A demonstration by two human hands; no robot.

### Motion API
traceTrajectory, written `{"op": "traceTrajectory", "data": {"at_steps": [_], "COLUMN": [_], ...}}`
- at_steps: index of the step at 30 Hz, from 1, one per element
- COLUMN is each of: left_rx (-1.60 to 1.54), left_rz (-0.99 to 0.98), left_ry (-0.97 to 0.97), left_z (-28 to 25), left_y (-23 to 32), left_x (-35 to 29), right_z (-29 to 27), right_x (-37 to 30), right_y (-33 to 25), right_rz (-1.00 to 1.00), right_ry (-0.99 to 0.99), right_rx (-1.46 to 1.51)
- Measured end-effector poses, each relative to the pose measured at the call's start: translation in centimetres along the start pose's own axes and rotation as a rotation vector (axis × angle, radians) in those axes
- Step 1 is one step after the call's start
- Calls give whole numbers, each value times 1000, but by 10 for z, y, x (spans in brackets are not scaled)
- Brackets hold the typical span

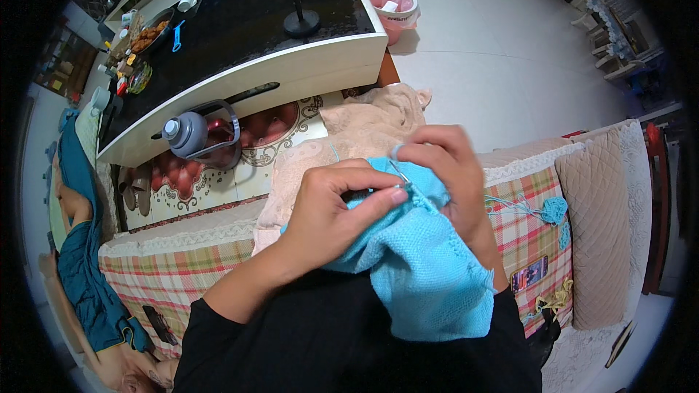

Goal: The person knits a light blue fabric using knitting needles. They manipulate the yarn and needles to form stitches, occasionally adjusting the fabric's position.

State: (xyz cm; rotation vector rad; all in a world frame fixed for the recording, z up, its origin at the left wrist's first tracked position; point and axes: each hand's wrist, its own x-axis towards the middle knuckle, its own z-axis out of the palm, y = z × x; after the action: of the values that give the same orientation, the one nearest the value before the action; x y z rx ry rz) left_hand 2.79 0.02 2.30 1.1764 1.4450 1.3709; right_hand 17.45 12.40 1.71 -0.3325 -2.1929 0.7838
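A light blue piece of knitting point(433, 276) hangs over my lap, bunched at its upper edge. My left hand point(324, 207) is closed on that edge, thumb and forefinger pinching beside the tip of a thin metal knitting needle point(397, 170). My right hand point(460, 175) curls around the work's right side, its upper fingers bent over the needle and slightly blurred by motion. Something pale blue shows at its fingertip, too small to name. Part of the stitches lies hidden behind my fingers. Blue yarn point(510, 204) runs on the right to a small ball point(554, 210) on the sofa.
A beige towel point(364, 124) lies ahead of my hands. Beyond stands a low table point(320, 58) with a phone stand point(301, 23). A grey jug point(191, 135) is beside it, a pink bin point(393, 18) behind. A phone point(529, 275) rests on the plaid sofa; another person point(120, 364) reclines at left.
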Motion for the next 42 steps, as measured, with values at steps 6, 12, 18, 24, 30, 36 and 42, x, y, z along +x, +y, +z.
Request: {"op": "traceTrajectory", "data": {"at_steps": [6,12,18,24,30,36,42], "left_rx": [-330,-359,-313,-340,-355,-393,-440], "left_rz": [-121,-109,-138,-139,-159,-197,-213], "left_ry": [-32,-43,-115,-159,-183,-170,-144], "left_z": [-11,-15,-22,-25,-26,-25,-22], "left_y": [-4,1,3,1,2,1,2], "left_x": [4,6,6,7,7,9,8], "right_z": [-13,-12,-19,-19,-16,-11,-12], "right_x": [-11,-14,-12,-12,-16,-22,-21], "right_y": [-6,-1,-1,-1,-4,-7,-6], "right_rz": [-194,-184,-140,-129,-76,-33,-44], "right_ry": [189,227,140,112,120,158,157], "right_rx": [-393,-254,-131,-72,-25,-46,-54]}}
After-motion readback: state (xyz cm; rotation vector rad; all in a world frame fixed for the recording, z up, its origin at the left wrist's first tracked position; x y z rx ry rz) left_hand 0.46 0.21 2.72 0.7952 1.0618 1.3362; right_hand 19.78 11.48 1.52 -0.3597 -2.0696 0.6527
